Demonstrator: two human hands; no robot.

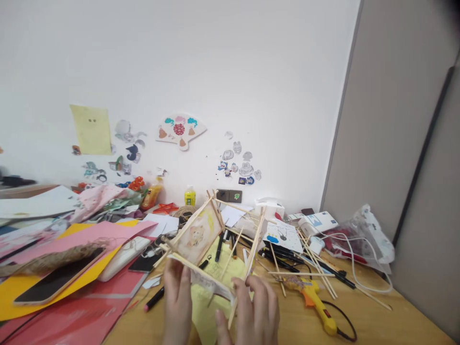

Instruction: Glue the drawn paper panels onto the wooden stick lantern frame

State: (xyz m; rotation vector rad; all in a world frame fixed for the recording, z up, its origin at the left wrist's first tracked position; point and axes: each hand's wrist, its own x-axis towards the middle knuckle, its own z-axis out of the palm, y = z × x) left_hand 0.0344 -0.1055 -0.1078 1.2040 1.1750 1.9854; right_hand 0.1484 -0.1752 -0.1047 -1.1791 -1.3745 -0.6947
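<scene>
Gripping stick frame point(204, 274), hands point(257, 306) apart

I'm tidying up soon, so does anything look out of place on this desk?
The yellow glue gun stands out: it lies on its side, right of the right hand, with loose sticks strewn near its nozzle end, which looks untidy.
</scene>
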